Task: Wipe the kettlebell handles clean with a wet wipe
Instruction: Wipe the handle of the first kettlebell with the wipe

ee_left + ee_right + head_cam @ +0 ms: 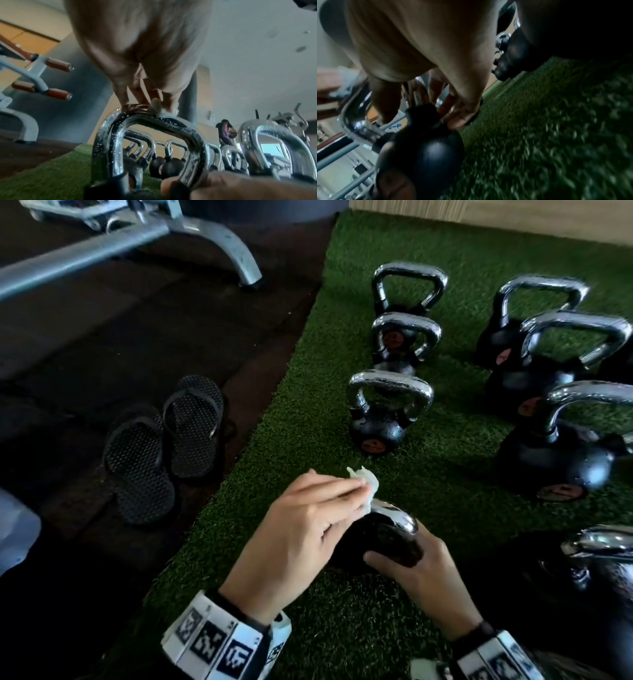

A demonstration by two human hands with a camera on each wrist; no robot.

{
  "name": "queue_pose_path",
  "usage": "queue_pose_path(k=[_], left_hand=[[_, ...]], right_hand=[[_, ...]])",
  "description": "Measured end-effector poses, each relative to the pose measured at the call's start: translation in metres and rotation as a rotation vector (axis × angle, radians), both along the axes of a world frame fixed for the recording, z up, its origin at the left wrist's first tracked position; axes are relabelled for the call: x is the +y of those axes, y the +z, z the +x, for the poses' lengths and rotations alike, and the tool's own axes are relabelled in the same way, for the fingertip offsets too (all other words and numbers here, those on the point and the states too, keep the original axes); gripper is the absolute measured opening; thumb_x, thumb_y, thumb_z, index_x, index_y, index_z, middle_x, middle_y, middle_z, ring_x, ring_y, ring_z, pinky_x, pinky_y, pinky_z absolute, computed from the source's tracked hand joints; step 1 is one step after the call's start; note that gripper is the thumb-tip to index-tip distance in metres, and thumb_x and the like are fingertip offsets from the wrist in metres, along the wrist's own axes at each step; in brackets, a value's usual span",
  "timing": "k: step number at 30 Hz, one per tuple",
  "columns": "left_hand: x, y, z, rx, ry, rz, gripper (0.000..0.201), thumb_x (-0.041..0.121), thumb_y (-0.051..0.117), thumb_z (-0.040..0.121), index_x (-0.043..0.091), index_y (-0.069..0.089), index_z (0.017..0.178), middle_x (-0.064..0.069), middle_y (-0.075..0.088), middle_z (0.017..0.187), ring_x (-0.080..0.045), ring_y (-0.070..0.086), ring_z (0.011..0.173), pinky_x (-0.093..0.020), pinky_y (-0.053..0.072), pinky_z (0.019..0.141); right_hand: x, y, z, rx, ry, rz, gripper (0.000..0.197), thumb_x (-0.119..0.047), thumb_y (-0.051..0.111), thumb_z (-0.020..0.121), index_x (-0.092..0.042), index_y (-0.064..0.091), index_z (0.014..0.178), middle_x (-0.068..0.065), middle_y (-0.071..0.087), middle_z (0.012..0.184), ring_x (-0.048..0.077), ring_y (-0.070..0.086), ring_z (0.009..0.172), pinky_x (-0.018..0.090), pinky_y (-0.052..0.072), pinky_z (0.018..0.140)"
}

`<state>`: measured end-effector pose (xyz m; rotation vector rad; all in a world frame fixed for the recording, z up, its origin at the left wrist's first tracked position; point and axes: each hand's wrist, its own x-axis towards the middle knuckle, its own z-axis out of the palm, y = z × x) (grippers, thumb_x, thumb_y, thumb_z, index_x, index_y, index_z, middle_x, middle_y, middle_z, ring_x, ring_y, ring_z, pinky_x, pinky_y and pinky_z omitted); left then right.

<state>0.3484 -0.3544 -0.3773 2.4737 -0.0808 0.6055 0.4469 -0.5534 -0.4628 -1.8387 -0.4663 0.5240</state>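
Observation:
A small black kettlebell (pixel 380 546) with a chrome handle (pixel 394 513) stands on the green turf in front of me. My left hand (pixel 308 522) pinches a crumpled white wet wipe (pixel 471 486) (pixel 366 484) against the top of that handle. In the left wrist view the wipe (pixel 163 109) sits on the wet chrome handle (pixel 150 135) under my fingertips. My right hand (pixel 411 563) grips the kettlebell's body at the base of the handle; in the right wrist view its fingers (pixel 458 119) curl round the black ball (pixel 426 154).
Several more chrome-handled kettlebells (pixel 387 412) (pixel 555 453) stand in rows on the turf (pixel 308 405) ahead and to the right; another (pixel 596 556) is close by my right hand. A pair of black sandals (pixel 161 446) and a bench frame (pixel 212 237) lie on the dark floor to the left.

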Motion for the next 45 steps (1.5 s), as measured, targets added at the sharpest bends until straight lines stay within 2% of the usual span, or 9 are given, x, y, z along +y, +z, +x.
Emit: queue_pose_path(k=[4, 9, 12, 18, 28, 35, 38, 42, 45], left_hand=[[0.018, -0.003, -0.003, 0.029, 0.049, -0.1, 0.033, 0.023, 0.063, 0.1, 0.026, 0.068, 0.132, 0.019, 0.066, 0.133, -0.002, 0.06, 0.124, -0.06, 0.036, 0.117], [0.019, -0.01, -0.005, 0.013, -0.001, 0.083, 0.038, 0.02, 0.063, 0.099, 0.022, 0.064, 0.137, 0.015, 0.063, 0.139, -0.004, 0.057, 0.126, -0.057, 0.031, 0.121], [0.023, -0.018, -0.007, -0.059, 0.038, -0.107, 0.032, 0.02, 0.06, 0.101, 0.019, 0.068, 0.132, 0.014, 0.066, 0.135, -0.002, 0.06, 0.126, -0.056, 0.035, 0.119], [0.04, -0.037, -0.016, -0.088, 0.122, -0.447, 0.03, 0.008, 0.059, 0.101, 0.008, 0.067, 0.129, 0.001, 0.071, 0.128, -0.013, 0.068, 0.12, -0.041, 0.059, 0.097], [0.037, -0.08, -0.016, 0.027, 0.2, -0.899, 0.031, 0.023, 0.058, 0.102, 0.021, 0.069, 0.131, 0.011, 0.071, 0.128, -0.005, 0.064, 0.124, -0.014, 0.05, 0.098], [0.023, -0.102, -0.016, 0.075, 0.34, -1.039, 0.018, 0.033, 0.07, 0.083, 0.048, 0.079, 0.087, 0.026, 0.075, 0.101, 0.005, 0.069, 0.107, -0.005, 0.05, 0.084], [0.021, -0.109, -0.018, 0.023, 0.353, -1.003, 0.02, 0.037, 0.075, 0.08, 0.053, 0.077, 0.091, 0.025, 0.075, 0.102, 0.005, 0.069, 0.107, -0.006, 0.05, 0.086], [0.018, -0.11, -0.009, -0.029, 0.36, -0.976, 0.024, 0.036, 0.077, 0.08, 0.026, 0.082, 0.102, 0.013, 0.078, 0.106, -0.007, 0.072, 0.111, -0.009, 0.052, 0.089], [0.024, -0.1, 0.01, -0.023, 0.311, -0.887, 0.019, 0.029, 0.078, 0.084, 0.039, 0.078, 0.1, 0.021, 0.076, 0.103, -0.001, 0.072, 0.105, -0.01, 0.053, 0.087]], right_hand=[[0.012, -0.005, -0.003, -0.119, -0.08, 0.063, 0.032, -0.032, 0.088, 0.069, -0.036, 0.073, 0.098, -0.01, 0.073, 0.102, 0.003, 0.07, 0.098, 0.029, 0.058, 0.085], [0.004, -0.006, 0.002, -0.13, -0.033, 0.052, 0.034, -0.036, 0.088, 0.068, -0.035, 0.072, 0.099, -0.01, 0.075, 0.099, 0.004, 0.071, 0.095, 0.028, 0.058, 0.081], [0.005, -0.006, 0.002, -0.167, -0.024, 0.042, 0.031, -0.034, 0.088, 0.07, -0.028, 0.074, 0.097, -0.01, 0.073, 0.099, 0.006, 0.07, 0.096, 0.033, 0.058, 0.084], [0.004, -0.01, 0.004, -0.082, -0.05, 0.05, 0.031, -0.028, 0.091, 0.07, -0.023, 0.073, 0.095, -0.002, 0.073, 0.097, 0.015, 0.071, 0.093, 0.051, 0.059, 0.082], [0.005, -0.016, 0.003, -0.08, -0.087, 0.079, 0.037, -0.032, 0.092, 0.067, -0.023, 0.071, 0.097, -0.003, 0.075, 0.095, 0.011, 0.072, 0.09, 0.044, 0.06, 0.08], [0.006, -0.016, 0.001, -0.025, -0.1, 0.124, 0.049, -0.038, 0.09, 0.064, -0.014, 0.071, 0.102, 0.002, 0.077, 0.099, 0.02, 0.073, 0.097, 0.053, 0.058, 0.087], [0.007, -0.013, -0.002, -0.049, -0.123, 0.101, 0.046, -0.033, 0.09, 0.064, -0.013, 0.071, 0.101, -0.002, 0.077, 0.097, 0.013, 0.073, 0.094, 0.045, 0.06, 0.086], [0.002, -0.007, -0.012, -0.175, -0.109, 0.014, 0.038, -0.019, 0.093, 0.067, -0.026, 0.069, 0.095, -0.007, 0.073, 0.091, 0.007, 0.069, 0.088, 0.029, 0.058, 0.076], [-0.005, -0.005, -0.017, -0.353, 0.016, 0.005, 0.043, -0.002, 0.087, 0.07, -0.034, 0.071, 0.094, -0.011, 0.065, 0.092, 0.009, 0.066, 0.086, 0.019, 0.053, 0.07]])
